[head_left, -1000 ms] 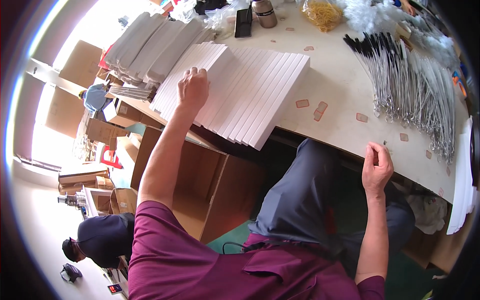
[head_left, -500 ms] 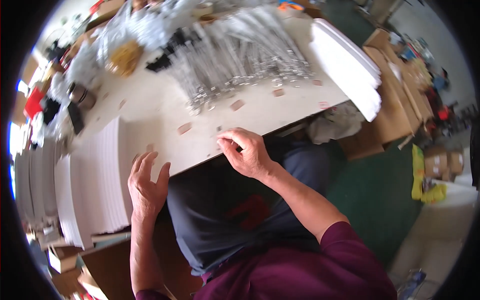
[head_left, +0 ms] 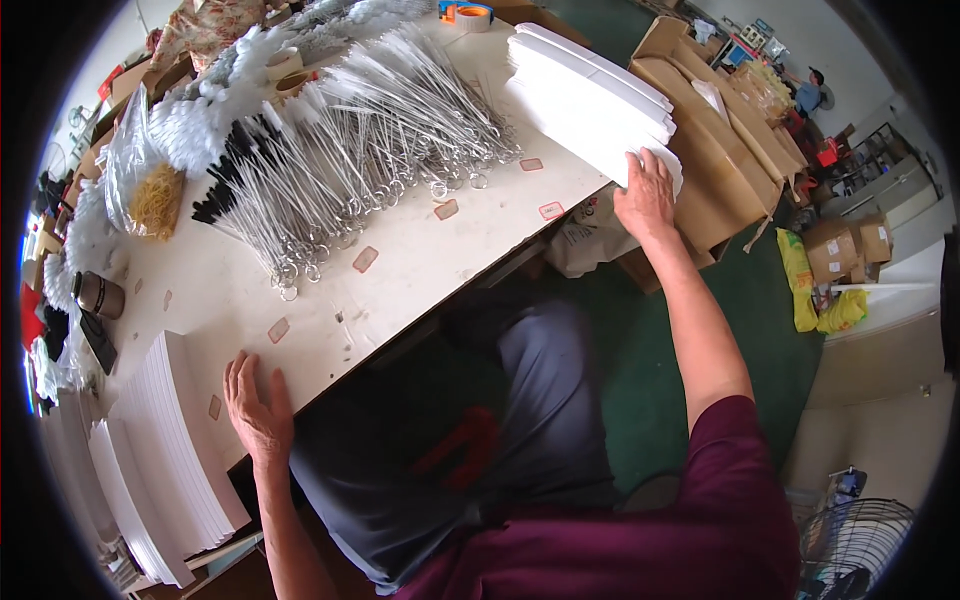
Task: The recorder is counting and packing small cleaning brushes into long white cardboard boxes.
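My right hand (head_left: 646, 195) reaches to the right end of the table, its fingers laid on the near end of a stack of white card sheets (head_left: 590, 95); the thumb is partly hidden. Fingers spread and nothing in it, my left hand (head_left: 260, 410) rests at the table's near edge. Beside it on the left stand packed white card strips (head_left: 180, 430). Across the middle of the table (head_left: 400, 265) lies a long row of thin wire brushes (head_left: 370, 130) with ring ends toward me. Most have white bristles; those at the left have black ones (head_left: 235, 165).
A clear bag of yellow rubber bands (head_left: 157, 200) and a dark cup (head_left: 98, 295) stand at the left. Far back are a tape dispenser (head_left: 466, 15) and heaped white brushes. An open cardboard box (head_left: 720, 150) adjoins the table's right end; a fan (head_left: 855, 545) stands lower right.
My right hand has moved from above the table's near edge rightward onto the white card stack. My left hand stays near the left strips, and the view has turned to the right.
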Motion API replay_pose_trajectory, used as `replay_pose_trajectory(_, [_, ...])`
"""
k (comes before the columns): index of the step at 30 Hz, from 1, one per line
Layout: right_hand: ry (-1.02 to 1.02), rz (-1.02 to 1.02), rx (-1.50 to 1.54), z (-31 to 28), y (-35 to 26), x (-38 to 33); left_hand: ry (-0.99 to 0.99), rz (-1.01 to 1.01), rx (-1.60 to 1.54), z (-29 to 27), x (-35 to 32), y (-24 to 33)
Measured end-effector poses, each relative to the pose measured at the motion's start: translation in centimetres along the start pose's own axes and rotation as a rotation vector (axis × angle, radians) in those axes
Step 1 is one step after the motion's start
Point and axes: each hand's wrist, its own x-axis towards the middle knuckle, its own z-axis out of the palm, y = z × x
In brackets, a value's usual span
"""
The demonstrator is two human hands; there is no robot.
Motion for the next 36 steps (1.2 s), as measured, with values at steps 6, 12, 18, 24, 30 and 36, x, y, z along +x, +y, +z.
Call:
replay_pose_trajectory(6, [0.019,-0.042,0.024,1.1,1.7,1.3,0.005,0.004,0.015,0.4,-0.1,-0.3])
replay_pose_trajectory(12, [0.024,-0.01,0.069,0.3,1.3,1.3,0.004,-0.003,0.033,0.5,-0.1,-0.3])
replay_pose_trajectory(18, [0.041,0.015,0.08,-1.0,1.4,1.5,0.001,-0.019,0.011,0.3,0.0,-0.2])
replay_pose_trajectory(24, [0.138,0.066,0.425,-3.5,-1.7,0.8,0.027,-0.007,0.02,-0.4,0.0,-0.1])
replay_pose_trajectory(30, [-0.059,-0.346,0.818,-8.9,-11.8,-4.4,0.138,0.12,-0.193,-0.8,-0.1,0.8])
replay_pose_trajectory(36, [-0.271,-0.72,0.909,-10.1,-20.1,-8.9,-0.067,0.357,-0.216,-4.1,1.3,8.8])
